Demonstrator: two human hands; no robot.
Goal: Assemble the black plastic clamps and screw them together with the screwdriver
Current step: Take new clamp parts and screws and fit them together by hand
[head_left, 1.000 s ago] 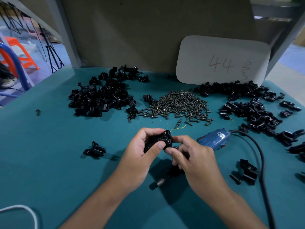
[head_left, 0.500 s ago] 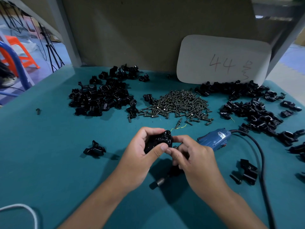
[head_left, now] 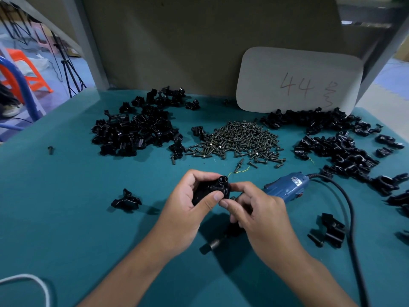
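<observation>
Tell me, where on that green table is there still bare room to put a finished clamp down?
The widest bare patch of the green table lies left of the left hand, holding only one lone clamp piece. The near edge beside the white cable is bare too. The back is crowded: the screw pile sits between the left clamp heap and right clamp heap.

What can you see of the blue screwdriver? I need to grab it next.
The screwdriver is a blue powered tool, plastic-looking, with a small label and a black cord leaving its far end. It lies on the green table, its middle hidden under the right hand, its metal bit end poking out toward the person. Nothing grips it.
</observation>
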